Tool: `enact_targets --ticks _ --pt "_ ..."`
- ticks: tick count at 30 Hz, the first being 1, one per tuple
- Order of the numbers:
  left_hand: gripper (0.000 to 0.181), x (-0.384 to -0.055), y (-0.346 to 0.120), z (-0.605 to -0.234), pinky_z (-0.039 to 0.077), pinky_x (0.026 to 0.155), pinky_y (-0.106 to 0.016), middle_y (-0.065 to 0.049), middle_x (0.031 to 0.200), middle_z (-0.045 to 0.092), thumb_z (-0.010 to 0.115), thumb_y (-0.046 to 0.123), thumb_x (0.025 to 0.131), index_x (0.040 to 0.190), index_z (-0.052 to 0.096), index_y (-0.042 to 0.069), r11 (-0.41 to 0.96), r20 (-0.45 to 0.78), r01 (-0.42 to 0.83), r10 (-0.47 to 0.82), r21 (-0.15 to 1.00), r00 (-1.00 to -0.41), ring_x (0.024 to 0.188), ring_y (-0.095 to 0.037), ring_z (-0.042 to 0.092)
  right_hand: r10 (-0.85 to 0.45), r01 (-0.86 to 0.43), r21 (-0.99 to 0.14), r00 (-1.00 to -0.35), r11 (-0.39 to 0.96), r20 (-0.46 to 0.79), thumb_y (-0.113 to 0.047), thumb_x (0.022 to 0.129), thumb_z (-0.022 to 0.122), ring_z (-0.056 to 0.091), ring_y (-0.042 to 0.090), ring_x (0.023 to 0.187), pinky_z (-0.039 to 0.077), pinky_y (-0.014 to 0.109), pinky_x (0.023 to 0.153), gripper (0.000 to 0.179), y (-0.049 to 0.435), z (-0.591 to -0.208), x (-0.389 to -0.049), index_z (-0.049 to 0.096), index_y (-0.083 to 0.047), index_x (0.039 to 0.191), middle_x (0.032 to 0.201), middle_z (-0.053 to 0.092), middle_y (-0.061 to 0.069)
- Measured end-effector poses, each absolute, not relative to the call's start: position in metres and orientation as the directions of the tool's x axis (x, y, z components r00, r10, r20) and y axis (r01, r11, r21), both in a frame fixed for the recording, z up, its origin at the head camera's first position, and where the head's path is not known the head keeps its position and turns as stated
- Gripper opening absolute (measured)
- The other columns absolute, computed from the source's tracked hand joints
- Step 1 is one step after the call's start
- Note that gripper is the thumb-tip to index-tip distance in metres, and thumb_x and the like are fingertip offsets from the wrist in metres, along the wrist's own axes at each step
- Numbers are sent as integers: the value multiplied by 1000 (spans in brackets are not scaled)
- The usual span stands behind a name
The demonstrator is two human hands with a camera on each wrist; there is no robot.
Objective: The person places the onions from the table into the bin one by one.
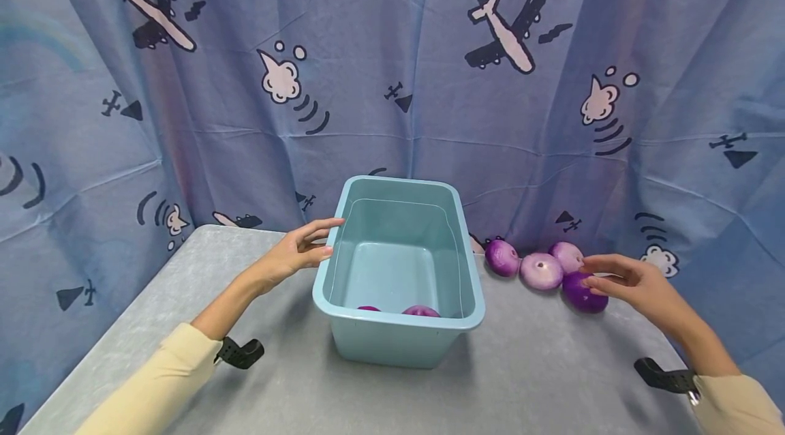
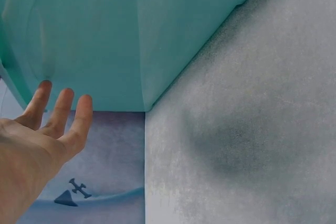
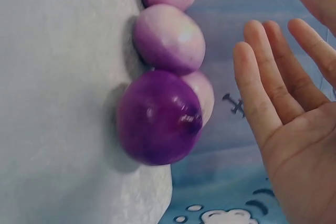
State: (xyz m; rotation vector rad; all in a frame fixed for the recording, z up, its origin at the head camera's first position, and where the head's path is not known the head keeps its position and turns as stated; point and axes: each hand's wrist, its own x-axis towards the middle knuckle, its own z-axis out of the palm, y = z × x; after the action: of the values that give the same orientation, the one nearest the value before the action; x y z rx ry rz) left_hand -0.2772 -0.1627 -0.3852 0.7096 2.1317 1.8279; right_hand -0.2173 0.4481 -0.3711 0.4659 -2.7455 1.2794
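A light blue plastic bin (image 1: 392, 339) stands mid-table, and two purple onions (image 1: 421, 311) show partly inside, behind its near rim. At the bin's left rim is my left hand (image 1: 288, 258), its fingertips right at the edge. The left wrist view shows those fingers loosely extended beside the bin's wall. My right hand (image 1: 644, 288) hovers over a dark purple onion (image 1: 582, 293) on the right, fingers relaxed and slightly bent. In the right wrist view a gap separates that hand from the dark onion (image 3: 157, 119), and nothing is in its palm.
Paler onions lie clustered against the dark one: one in front (image 1: 542, 272), one behind (image 1: 567, 256), and one at the left (image 1: 501, 258). They sit near the far edge of the grey table (image 1: 521, 373). A blue patterned curtain (image 1: 368, 114) hangs behind.
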Motion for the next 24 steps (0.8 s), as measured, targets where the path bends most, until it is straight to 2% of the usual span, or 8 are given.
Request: enact_targets --ticks 6,11,14,18,20,21,22,24 --pt "60 -277 -163 -386 47 102 -49 -20 153 41 68 23 100 155 44 20 86 127 198 511 976 -850 133 -32 50 -187 -288 -768 -957 572 220 -5 99 67 70 9 96 56 21 76 32 464 -384 -216 61 2 130 115 72 -2" --pt "60 -277 -163 -386 47 101 -50 -17 151 44 68 24 100 155 44 21 94 127 200 504 975 -854 133 -32 50 -138 -306 -773 -951 556 277 -1 98 67 69 4 95 57 22 74 28 473 -395 -215 63 2 126 112 72 -4" --pt "60 -278 -163 -386 48 101 -50 -16 151 45 68 25 100 155 44 21 98 127 202 503 974 -855 132 -33 50 -71 -261 -744 -958 615 278 -10 98 71 67 -1 92 55 18 72 31 479 -401 -214 63 0 126 109 70 -12" --pt "60 -278 -164 -387 47 101 -50 -17 151 44 69 25 99 154 45 22 95 124 197 504 976 -855 132 -31 50 -4 -182 -709 -970 681 244 -23 95 75 59 -11 94 51 12 71 44 485 -409 -215 59 -2 131 110 62 -22" --pt "59 -278 -164 -387 47 101 -50 -18 152 43 69 25 99 154 46 23 93 123 196 504 976 -855 133 -30 50 -5 -167 -703 -974 691 226 -25 94 77 56 -13 98 51 13 72 52 486 -414 -216 55 -2 135 116 60 -16" --pt "59 -278 -164 -387 48 101 -50 -18 152 43 69 24 99 154 45 23 92 124 196 505 976 -854 133 -30 50 -14 -165 -703 -976 692 215 -24 94 77 56 -11 100 51 13 72 55 486 -415 -217 53 0 138 121 60 -9" --pt "59 -278 -164 -387 48 101 -50 -19 152 43 69 24 99 154 45 23 90 126 197 506 976 -853 133 -30 50 -24 -163 -705 -979 690 203 -23 94 78 56 -7 103 52 14 73 59 486 -417 -217 50 0 140 126 59 -1" --pt "60 -278 -164 -387 48 101 -50 -19 152 43 69 24 99 154 45 22 86 129 199 508 976 -851 133 -31 50 -48 -163 -707 -983 688 180 -21 93 78 59 12 114 51 13 75 67 485 -420 -219 43 2 146 137 53 17"
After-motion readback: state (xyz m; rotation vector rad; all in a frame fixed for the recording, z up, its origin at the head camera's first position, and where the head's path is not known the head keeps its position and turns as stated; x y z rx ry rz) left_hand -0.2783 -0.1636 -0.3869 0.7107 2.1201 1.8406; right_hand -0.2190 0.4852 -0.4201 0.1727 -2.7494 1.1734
